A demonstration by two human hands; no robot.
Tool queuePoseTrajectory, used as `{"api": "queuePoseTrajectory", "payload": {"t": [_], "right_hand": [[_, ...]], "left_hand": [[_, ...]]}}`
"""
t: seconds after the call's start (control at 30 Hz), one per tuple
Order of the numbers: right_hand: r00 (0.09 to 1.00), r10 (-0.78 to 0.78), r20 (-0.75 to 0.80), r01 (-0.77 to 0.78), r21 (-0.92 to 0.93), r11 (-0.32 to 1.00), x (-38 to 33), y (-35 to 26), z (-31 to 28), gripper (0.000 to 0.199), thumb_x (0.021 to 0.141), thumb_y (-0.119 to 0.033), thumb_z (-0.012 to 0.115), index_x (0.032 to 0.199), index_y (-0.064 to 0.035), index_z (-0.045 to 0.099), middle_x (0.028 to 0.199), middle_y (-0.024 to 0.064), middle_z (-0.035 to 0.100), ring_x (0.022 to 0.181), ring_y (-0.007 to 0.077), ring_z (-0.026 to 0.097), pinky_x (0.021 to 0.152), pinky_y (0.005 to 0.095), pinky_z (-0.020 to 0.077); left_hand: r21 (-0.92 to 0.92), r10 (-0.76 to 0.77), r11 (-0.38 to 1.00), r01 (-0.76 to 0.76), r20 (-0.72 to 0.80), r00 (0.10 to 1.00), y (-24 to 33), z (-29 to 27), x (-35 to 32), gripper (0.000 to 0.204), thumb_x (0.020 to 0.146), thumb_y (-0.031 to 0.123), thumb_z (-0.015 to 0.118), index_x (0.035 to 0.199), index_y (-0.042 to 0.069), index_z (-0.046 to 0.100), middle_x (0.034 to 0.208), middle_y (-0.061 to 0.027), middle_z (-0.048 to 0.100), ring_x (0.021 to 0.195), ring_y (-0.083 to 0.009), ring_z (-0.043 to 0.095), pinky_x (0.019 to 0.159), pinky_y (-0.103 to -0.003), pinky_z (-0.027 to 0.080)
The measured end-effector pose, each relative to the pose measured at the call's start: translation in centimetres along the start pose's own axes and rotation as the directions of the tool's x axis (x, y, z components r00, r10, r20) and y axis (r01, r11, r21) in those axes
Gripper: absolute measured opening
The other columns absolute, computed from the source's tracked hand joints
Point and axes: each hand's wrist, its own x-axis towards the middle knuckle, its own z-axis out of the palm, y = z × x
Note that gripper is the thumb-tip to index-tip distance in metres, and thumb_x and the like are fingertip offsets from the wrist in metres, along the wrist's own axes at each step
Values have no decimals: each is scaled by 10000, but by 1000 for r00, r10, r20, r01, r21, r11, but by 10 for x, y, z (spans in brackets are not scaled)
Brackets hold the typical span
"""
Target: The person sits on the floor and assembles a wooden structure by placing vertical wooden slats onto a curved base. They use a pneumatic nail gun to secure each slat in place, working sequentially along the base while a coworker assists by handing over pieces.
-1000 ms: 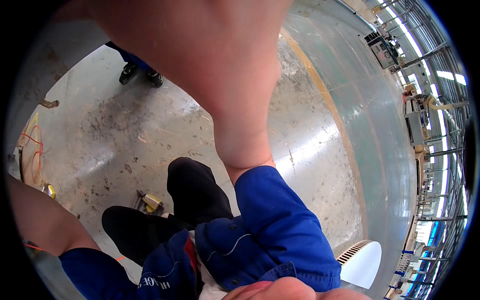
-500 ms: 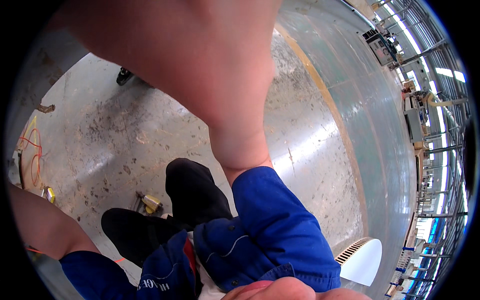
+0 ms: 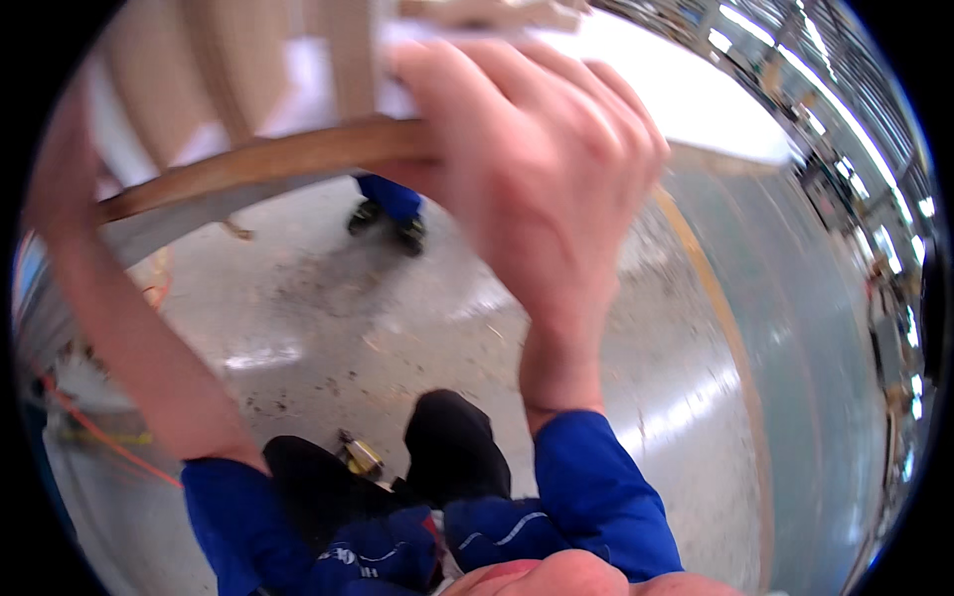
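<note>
Right hand (image 3: 556,169) at 1 o'clock, blurred: fingers bent together over the upper side, thumb apparently beneath, pinching the curved rim of a slatted wooden frame (image 3: 268,154), which spans 10 to 12 o'clock. Left hand (image 3: 68,184), near the frame's end between 9 and 10 o'clock, is too dark and smeared to tell its hold. Should either grip slip, the frame could tip toward the knees; a raw wooden edge might also splinter the skin. Flat, pale slats cross a narrow, bowed brown rim; a smooth white sheet (image 3: 715,104) with a thin edge extends toward 2 o'clock. Below, a yellowish metallic tool (image 3: 362,455) at 7 o'clock and an orange cable (image 3: 109,437) at 8 could catch a backward step. Beyond, on scuffed, glossy floor (image 3: 328,298), a co-worker's dark shoes (image 3: 409,236) at 10 to 11 o'clock risk a knock if the frame swings.
</note>
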Motion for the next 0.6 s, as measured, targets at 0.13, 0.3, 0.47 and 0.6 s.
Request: {"api": "queuePoseTrajectory", "payload": {"t": [0.13, 0.3, 0.47, 0.6], "right_hand": [[995, 3, 101, -1, -19, 1000, 13, -11, -20, 197, 795, -279, 762, 914, -134, 701, 922, 14, 764, 867, 183, 749, 703, 347, 531], [983, 39, 179, -35, -26, 999, 18, -14, -36, 415, 792, -471, 777, 1027, -130, 744, 988, 12, 780, 906, 192, 751, 737, 349, 536], [984, 34, 175, -28, -38, 999, 19, -17, -39, 443, 818, -516, 753, 1023, -123, 749, 959, 19, 787, 944, 194, 755, 733, 340, 537], [986, 28, 162, -22, -37, 999, 20, -19, -39, 450, 823, -527, 737, 1019, -123, 748, 968, 20, 788, 940, 195, 756, 735, 337, 536]], "left_hand": [[37, 72, 997, -71, -25, 997, 14, -28, 38, 203, 1040, 194, 628, 1177, 143, 769, 894, 56, 669, 769, -38, 517, 693, -205, 410], [26, 194, 981, -192, -56, 979, 46, -27, 44, 167, 924, 116, 662, 1032, 111, 790, 865, -26, 722, 804, -133, 595, 736, -284, 485], [5, 203, 979, -203, -85, 975, 46, -31, 48, 139, 881, 152, 680, 955, 98, 785, 793, -59, 699, 833, -222, 616, 730, -349, 505], [47, 189, 981, -187, -38, 981, 49, -37, 46, 162, 912, 121, 657, 1002, 94, 789, 874, -44, 734, 874, -175, 620, 755, -313, 503]]}}
